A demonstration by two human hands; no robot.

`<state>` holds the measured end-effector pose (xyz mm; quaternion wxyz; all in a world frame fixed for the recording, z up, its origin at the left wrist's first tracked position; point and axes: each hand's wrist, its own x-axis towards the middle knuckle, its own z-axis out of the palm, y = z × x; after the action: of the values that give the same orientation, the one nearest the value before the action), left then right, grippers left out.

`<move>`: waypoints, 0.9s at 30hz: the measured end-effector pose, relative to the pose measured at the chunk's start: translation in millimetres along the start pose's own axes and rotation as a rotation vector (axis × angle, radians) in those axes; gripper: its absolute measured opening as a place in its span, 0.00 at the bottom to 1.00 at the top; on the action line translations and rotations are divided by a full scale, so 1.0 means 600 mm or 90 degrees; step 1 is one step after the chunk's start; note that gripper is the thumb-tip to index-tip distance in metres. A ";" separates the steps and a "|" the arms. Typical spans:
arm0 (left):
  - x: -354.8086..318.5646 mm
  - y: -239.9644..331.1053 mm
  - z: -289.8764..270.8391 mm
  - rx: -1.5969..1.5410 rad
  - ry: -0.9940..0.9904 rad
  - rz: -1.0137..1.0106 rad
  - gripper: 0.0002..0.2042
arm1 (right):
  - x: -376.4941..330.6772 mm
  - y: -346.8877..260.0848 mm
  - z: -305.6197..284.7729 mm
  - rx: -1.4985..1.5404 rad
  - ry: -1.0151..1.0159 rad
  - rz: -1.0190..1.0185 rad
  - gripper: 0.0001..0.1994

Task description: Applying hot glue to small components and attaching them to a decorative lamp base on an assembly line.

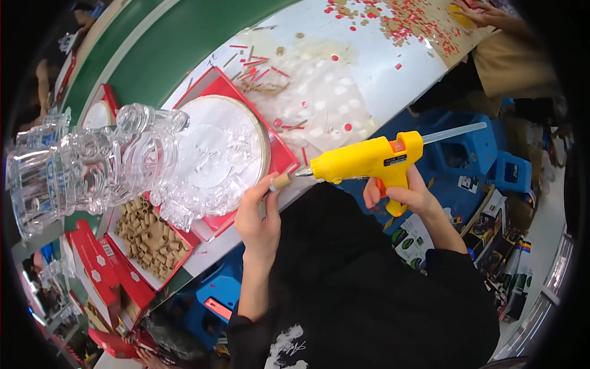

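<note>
Cluttered workshop, white-topped bench (384, 92). Toward its left end, a red box (190, 236) is full of loose cardboard tubes (146, 230), so I'd guess plenty left to do. One short tube (281, 180) is up by the near edge, probably mid-gluing; can't tell if glue's on yet. Left hand (258, 218) pinches it, forearm reaching forward. Right hand (405, 192) is wrapped around the yellow hot glue gun (362, 158), nozzle just beside the tube.

A yellow hot-glue gun (362, 158) is held aloft, translucent glue stick (456, 131) jutting from its rear, metal nozzle (304, 173) pointing left and slightly downward. Just beside the nozzle tip is a short, tan cardboard tube (281, 181), tilted.
</note>
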<state>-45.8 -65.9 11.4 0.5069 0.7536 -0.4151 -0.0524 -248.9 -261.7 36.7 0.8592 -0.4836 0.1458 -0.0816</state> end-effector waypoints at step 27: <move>0.001 0.004 -0.001 -0.020 0.004 -0.022 0.12 | 0.009 0.014 0.006 -0.026 0.026 0.028 0.27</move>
<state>-46.3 -66.3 13.9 0.5186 0.7528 -0.4000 -0.0652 -242.8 -256.2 30.4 0.8478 -0.4956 0.1753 -0.0694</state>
